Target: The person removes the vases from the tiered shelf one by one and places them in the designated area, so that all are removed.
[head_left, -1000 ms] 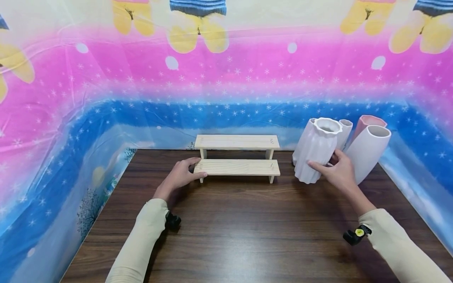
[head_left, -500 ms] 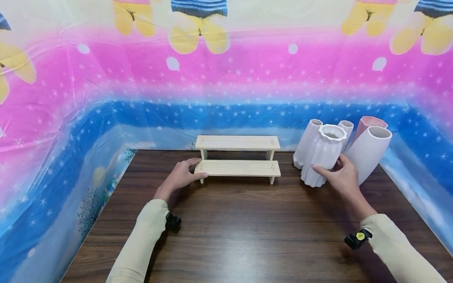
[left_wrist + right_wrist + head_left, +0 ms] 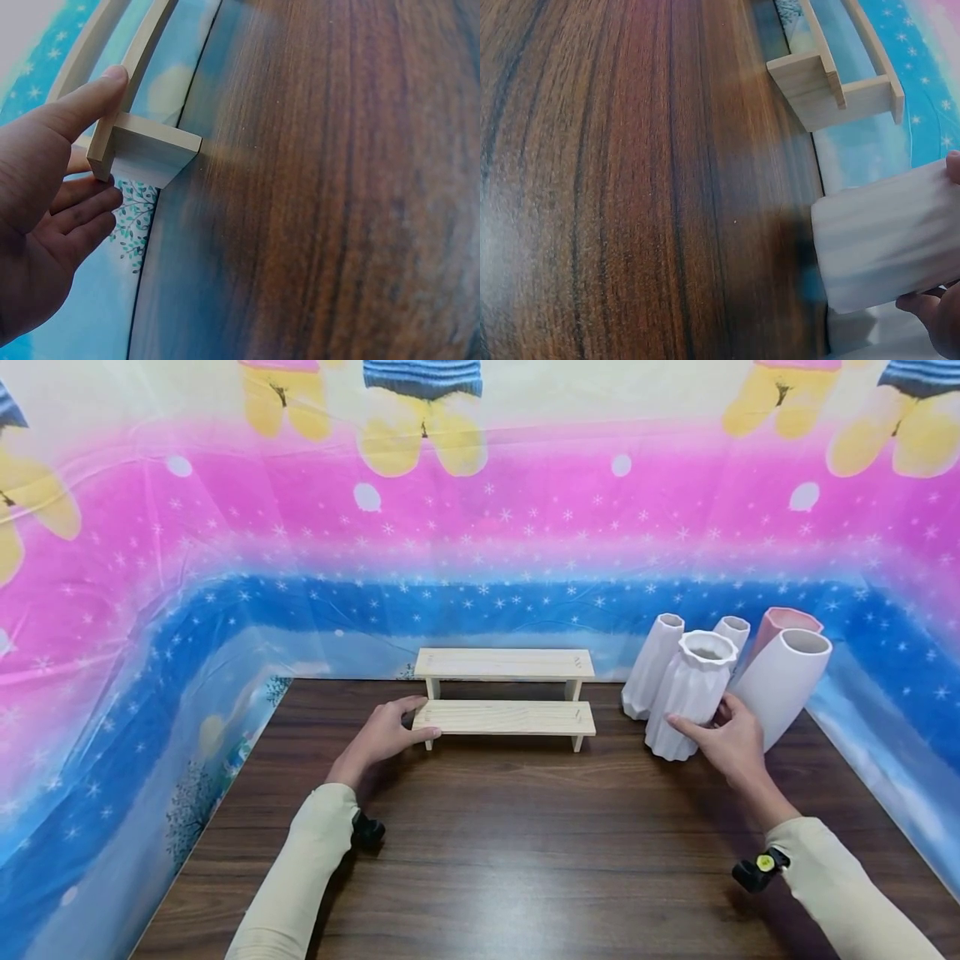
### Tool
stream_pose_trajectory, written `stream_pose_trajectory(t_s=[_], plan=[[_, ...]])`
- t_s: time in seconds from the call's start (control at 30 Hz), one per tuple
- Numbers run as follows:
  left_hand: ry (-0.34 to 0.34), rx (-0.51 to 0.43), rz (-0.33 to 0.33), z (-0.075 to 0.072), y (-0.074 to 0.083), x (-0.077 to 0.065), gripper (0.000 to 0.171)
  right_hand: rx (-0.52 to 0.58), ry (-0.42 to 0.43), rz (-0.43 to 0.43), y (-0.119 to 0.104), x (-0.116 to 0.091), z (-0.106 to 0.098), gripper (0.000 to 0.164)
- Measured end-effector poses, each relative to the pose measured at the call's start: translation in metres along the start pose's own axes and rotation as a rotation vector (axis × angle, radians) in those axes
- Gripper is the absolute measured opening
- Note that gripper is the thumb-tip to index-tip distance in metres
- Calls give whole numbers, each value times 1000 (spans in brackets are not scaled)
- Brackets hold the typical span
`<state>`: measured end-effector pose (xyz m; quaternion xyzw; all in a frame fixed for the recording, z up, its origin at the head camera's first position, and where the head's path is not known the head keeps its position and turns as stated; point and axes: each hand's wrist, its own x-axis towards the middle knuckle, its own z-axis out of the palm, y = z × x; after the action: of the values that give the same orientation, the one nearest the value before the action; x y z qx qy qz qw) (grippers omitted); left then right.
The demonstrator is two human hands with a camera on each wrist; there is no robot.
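My right hand (image 3: 726, 740) holds a white fluted vase (image 3: 688, 697) with a scalloped rim, thumb on its near side and fingers round the right. In the right wrist view its pale base (image 3: 885, 240) faces the camera, with the hand partly out of frame. On the left, my left hand (image 3: 384, 730) pinches the end of a two-step wooden stand (image 3: 506, 718). The left wrist view shows the thumb (image 3: 94, 97) laid over the lower board and the fingertips beneath its end.
Behind the held vase are a white faceted vase (image 3: 654, 668) and a slim white one (image 3: 733, 628). A wide white vase (image 3: 783, 685) and a pink vase (image 3: 780, 620) stand at right. A printed cloth (image 3: 525, 543) borders the brown table (image 3: 480, 843).
My right hand has brought the fluted vase slightly down and to the right, uncovering more of the faceted vase behind it. The left hand and stand keep their place.
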<state>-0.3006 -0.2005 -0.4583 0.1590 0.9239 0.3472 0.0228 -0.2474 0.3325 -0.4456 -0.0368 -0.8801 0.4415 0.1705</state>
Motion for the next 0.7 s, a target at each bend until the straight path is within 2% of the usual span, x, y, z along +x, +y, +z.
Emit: stream_pose_trajectory(t_s=[0.7], plan=[[3,0,11,-2,1,-3,81,14,20,49,12,-3,2,86]])
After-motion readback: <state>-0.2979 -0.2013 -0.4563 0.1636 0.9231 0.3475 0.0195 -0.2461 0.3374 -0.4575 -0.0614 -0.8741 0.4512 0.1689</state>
